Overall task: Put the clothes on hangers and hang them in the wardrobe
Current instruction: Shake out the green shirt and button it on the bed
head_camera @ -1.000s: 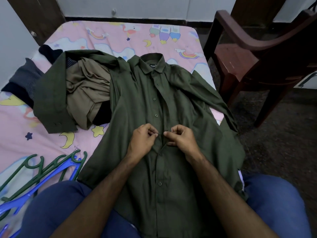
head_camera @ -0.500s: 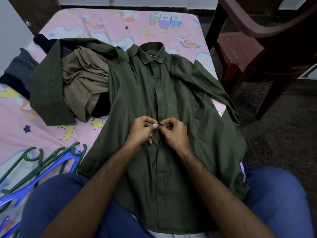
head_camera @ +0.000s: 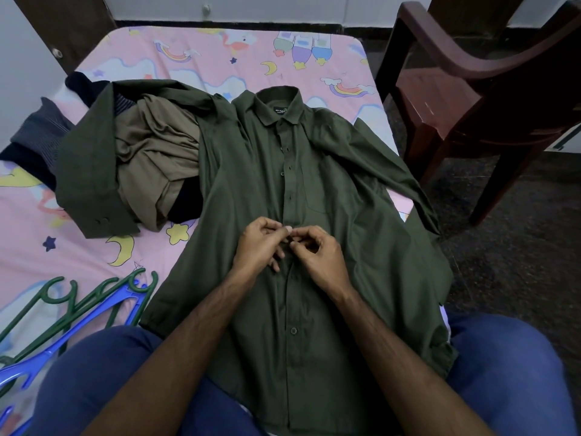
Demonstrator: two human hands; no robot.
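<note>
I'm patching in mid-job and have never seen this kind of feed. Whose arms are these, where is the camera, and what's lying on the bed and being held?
There is no robot here. The one view comes from a wide-angle camera worn on a person's head, looking forward and down, so the two bare forearms are the wearer's own. The left hand and right hand meet at the front placket of a dark green shirt, which lies collar-away on a pink patterned bedsheet; both pinch the fabric at one button, though whether they are doing it up or undoing it cannot be told. Left of the shirt sits a pile of other clothes, tan and dark. Green and blue hangers lie at the near left. A brown chair stands right of the bed. No wardrobe is clearly in view.
</note>
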